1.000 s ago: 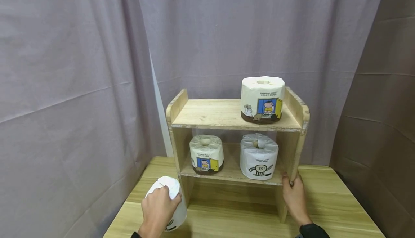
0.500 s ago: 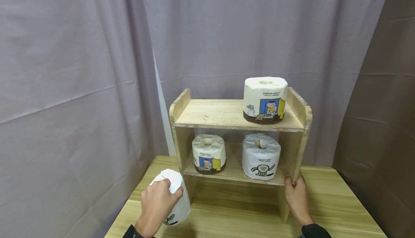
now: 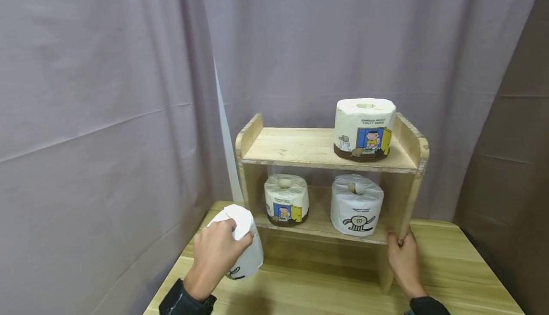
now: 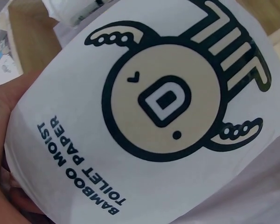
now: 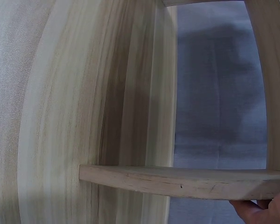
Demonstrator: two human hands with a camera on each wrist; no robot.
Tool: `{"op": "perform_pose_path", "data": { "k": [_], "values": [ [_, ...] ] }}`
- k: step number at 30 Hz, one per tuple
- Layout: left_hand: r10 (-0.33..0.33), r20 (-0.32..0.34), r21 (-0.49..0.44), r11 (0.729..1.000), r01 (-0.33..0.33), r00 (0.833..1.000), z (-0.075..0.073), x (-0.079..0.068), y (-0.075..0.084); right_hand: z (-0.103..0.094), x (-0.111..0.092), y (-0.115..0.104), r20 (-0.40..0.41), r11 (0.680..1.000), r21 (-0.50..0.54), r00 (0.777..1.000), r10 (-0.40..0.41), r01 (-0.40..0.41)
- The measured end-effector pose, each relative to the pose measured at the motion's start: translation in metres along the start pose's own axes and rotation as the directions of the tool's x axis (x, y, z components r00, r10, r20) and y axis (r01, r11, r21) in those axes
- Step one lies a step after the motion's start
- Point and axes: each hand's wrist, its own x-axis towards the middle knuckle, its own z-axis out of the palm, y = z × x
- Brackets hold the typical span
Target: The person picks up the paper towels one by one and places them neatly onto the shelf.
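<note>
In the head view my left hand point(image 3: 219, 253) grips a white toilet paper roll point(image 3: 250, 255) by its top, tilted, in front of the shelf's left side. The left wrist view shows this toilet paper roll point(image 4: 165, 102) close up, with a printed cartoon figure. My right hand point(image 3: 404, 260) holds the right side panel of a two-tier wooden shelf point(image 3: 296, 146) near its lower board. Fingers of the right hand point(image 5: 261, 212) show against the panel in the right wrist view. A cream toilet paper roll point(image 3: 364, 127) stands on the top board at right. Below stand a cream roll point(image 3: 286, 200) and a white roll point(image 3: 357, 205).
The shelf stands on a wooden table point(image 3: 326, 289). Grey curtains point(image 3: 326, 43) hang behind and at the left. A darker brown curtain point(image 3: 502, 186) hangs on the right.
My left hand has lifted the toilet paper roll upward and a little to the right. The head view has shifted slightly. My right hand keeps its grip on the shelf panel.
</note>
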Motion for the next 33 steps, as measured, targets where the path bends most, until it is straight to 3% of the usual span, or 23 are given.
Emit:
{"op": "perform_pose_path", "data": {
  "k": [11, 24, 33],
  "values": [
    [0.043, 0.0, -0.006, 0.999, -0.043, 0.999, -0.02, 0.019, 0.019, -0.006, -0.001, 0.004, 0.012, 1.0, -0.024, 1.0, 0.02, -0.02],
    [0.077, -0.028, -0.012, 0.997, -0.077, 0.997, -0.047, 0.033, 0.023, -0.004, 0.0, 0.0, 0.025, 0.998, -0.055, 1.0, -0.006, 0.008],
    [0.098, -0.035, -0.015, 0.995, -0.098, 0.995, -0.057, 0.039, 0.024, -0.004, 0.001, -0.001, 0.037, 0.998, -0.059, 0.999, 0.011, -0.009]
  ]
}}
